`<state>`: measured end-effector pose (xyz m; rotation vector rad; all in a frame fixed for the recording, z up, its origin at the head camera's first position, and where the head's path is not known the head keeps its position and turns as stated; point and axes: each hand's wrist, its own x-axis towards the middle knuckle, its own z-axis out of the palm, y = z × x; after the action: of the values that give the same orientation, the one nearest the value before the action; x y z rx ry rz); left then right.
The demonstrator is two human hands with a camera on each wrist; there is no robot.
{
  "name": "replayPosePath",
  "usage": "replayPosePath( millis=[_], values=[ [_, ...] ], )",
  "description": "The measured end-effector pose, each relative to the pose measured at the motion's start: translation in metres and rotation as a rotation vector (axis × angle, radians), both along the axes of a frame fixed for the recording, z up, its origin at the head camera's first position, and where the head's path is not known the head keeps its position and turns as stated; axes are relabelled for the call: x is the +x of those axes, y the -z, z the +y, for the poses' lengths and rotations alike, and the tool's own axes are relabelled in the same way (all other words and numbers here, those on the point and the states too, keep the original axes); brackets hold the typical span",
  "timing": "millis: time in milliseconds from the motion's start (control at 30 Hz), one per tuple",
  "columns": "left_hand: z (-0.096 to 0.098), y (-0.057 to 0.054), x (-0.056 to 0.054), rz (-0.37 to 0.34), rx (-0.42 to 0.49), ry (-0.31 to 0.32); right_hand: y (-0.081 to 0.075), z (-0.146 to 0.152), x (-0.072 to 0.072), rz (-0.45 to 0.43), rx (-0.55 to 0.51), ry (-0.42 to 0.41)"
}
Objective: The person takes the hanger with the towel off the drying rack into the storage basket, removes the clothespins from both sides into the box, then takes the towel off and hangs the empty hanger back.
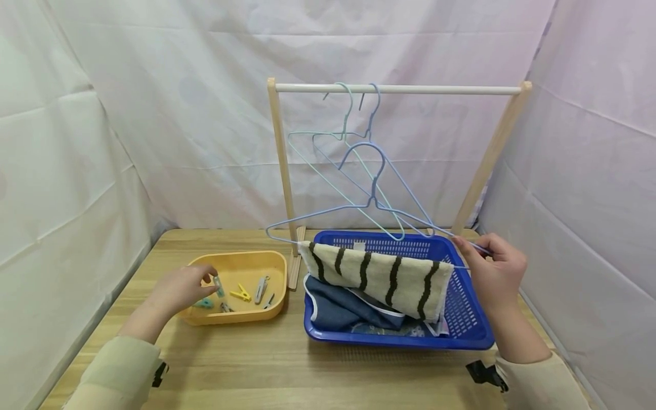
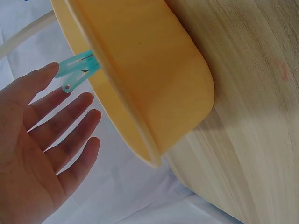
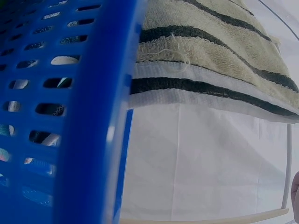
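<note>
Over the yellow tray, my left hand point(image 1: 176, 289) pinches a light teal clothespin point(image 2: 77, 70) between thumb and index finger, the other fingers spread loosely. At the other side, my right hand point(image 1: 496, 273) grips the right end of a blue wire hanger point(image 1: 377, 179), whose hook points up. A cream towel with dark wavy stripes point(image 1: 376, 279) is draped over the hanger's lower bar, above the blue basket. In the right wrist view the towel point(image 3: 205, 51) hangs beside the basket's rim, and only a sliver of the hand shows at the right edge.
The yellow tray point(image 1: 241, 319) holds several other clothespins, including a yellow one point(image 1: 241, 293). Folded dark blue cloth point(image 1: 340, 304) lies in the blue basket point(image 1: 400, 343). Behind stands a rack with a white rail point(image 1: 435, 89), carrying a green hanger point(image 1: 320, 181) and another blue hanger point(image 1: 405, 185).
</note>
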<state>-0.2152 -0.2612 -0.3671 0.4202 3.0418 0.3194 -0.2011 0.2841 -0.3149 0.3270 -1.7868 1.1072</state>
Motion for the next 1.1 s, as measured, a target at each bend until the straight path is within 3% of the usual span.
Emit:
replayPosePath(
  millis=[333,733,1100],
  values=[
    [0.005,-0.004,0.001,0.023,0.008,-0.007,-0.004,-0.003,0.002,0.006,0.003,0.002],
    [0.030,-0.020,0.006,0.126,0.023,-0.014,-0.008,-0.003,0.007,0.028,-0.007,0.015],
    [0.067,-0.034,0.017,0.213,0.232,-0.030,-0.013,-0.003,0.012,0.110,-0.060,0.010]
  ],
)
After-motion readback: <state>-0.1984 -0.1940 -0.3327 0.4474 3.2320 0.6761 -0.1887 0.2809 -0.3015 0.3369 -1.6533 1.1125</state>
